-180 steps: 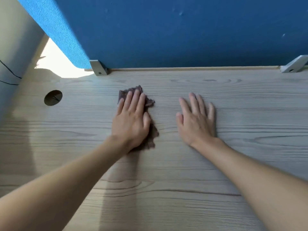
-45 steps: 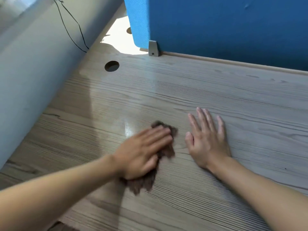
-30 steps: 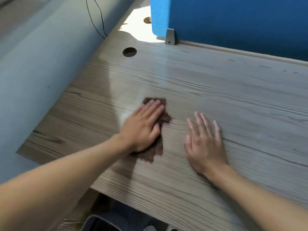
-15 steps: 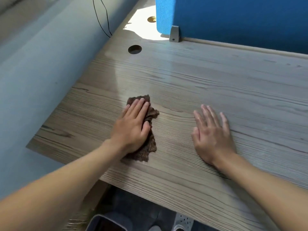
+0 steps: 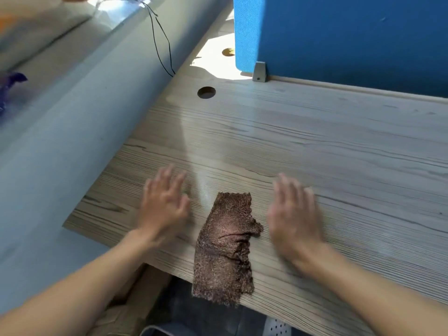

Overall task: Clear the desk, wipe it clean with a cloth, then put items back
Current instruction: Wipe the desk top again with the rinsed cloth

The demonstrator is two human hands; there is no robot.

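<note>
1. A pale wood-grain desk fills most of the view. A grey wall runs along its left edge and a blue partition stands along its far edge.
2. A small grey bracket sits at the partition's left corner, on the desk. In front of it and to the left is a round cable hole, with a second hole farther back in a patch of sunlight.
3. A thin black cable hangs down the wall and ends at the desk's left edge, well apart from both hands.
4. The brown cloth lies flat and slightly rumpled near the front edge. Its near end hangs over that edge.
5. The left hand is just left of the cloth and the right hand just right of it. Both have their fingers straight and spread, holding nothing (they are blurred, so I cannot tell whether the palms touch the wood). Neither hand touches the cloth.
6. The wood between the hands and the partition is bare, with a glossy sheen left of centre.
7. Below the front edge the floor is dark, and a pale perforated object shows there.
</note>
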